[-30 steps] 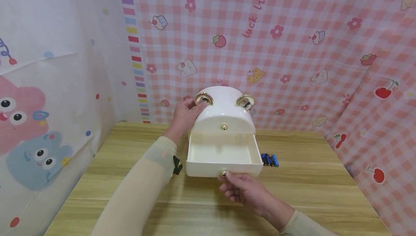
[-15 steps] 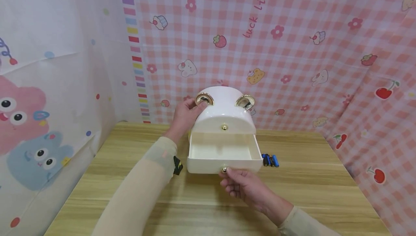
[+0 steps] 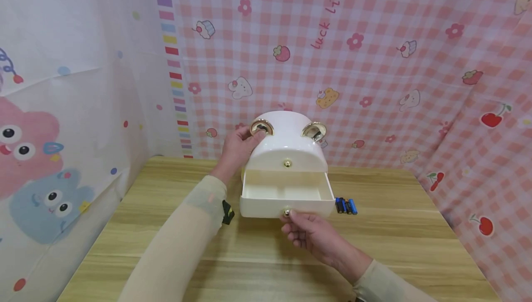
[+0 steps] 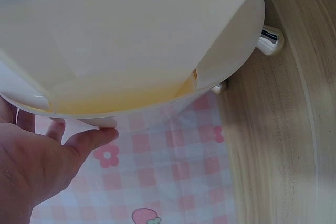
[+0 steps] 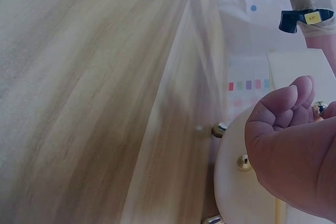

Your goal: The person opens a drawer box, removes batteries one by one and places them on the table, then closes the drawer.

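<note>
Right hand nearest the camera, forearm in a beige sleeve coming in from the lower right. Thumb and forefinger pinch the small gold knob on the drawer front; the other fingers curl loosely beneath. In the right wrist view the fingers bunch close to the cabinet face, knob partly hidden behind them.

Drawer stands part-way out of the white storage box, its inside pale and bare where visible. Box sits on the wooden table, near the middle toward the back edge, rounded top, a second gold knob on the upper front, two gold-rimmed round fittings on the shoulders.

Left hand reaches along the box's left side, fingers laid against the upper left shoulder by the left gold ring, bracing it; fingers look fairly straight rather than wrapped. Left wrist view shows the palm under the box's curved wall.

Blue and black batteries lie on the table just right of the drawer, close but apart. Behind, a pink checked curtain.
</note>
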{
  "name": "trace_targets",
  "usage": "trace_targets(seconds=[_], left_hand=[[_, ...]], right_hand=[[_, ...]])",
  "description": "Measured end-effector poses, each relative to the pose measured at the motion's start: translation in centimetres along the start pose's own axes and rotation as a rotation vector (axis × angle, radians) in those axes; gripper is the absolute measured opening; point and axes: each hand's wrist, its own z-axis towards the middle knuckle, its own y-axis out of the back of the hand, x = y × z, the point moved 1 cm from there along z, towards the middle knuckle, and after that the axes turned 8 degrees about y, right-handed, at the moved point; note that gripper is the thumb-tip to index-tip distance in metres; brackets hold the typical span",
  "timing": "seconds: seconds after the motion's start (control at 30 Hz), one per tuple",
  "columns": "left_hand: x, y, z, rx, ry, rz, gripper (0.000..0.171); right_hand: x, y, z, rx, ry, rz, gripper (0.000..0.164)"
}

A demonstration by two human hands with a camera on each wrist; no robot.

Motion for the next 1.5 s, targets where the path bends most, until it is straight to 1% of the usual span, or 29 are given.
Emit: trace_targets(seconds=[0.3, 0.57, 0.77, 1.07, 1.33, 1.5], left_hand=[[0.1, -0.1, 0.0, -0.002, 0.003, -0.006, 0.040], [0.1, -0.1, 0.0, -0.003, -0.007, 0.003, 0.039], [0.2, -0.1, 0.1, 0.000, 0.003, 0.002, 0.040], [0.2, 0.0, 0.1, -0.007, 0.011, 0.023, 0.041], [0.0, 0.0, -0.1, -0.004, 0.017, 0.007, 0.041], [0.1, 0.0, -0.1, -0.003, 0.013, 0.018, 0.042]], right_hand=[[0.1, 0.3, 0.7, -0.026, 0.008, 0.005, 0.031], [0.1, 0.3, 1.3, -0.049, 0.010, 0.004, 0.033], [0.1, 0.5, 1.8, -0.052, 0.012, 0.007, 0.034], [0.2, 0.8, 2.5, -0.090, 0.004, 0.009, 0.034], [0.2, 0.9, 3.0, -0.097, 0.007, 0.018, 0.033], [0.2, 0.9, 3.5, -0.103, 0.016, 0.012, 0.034]])
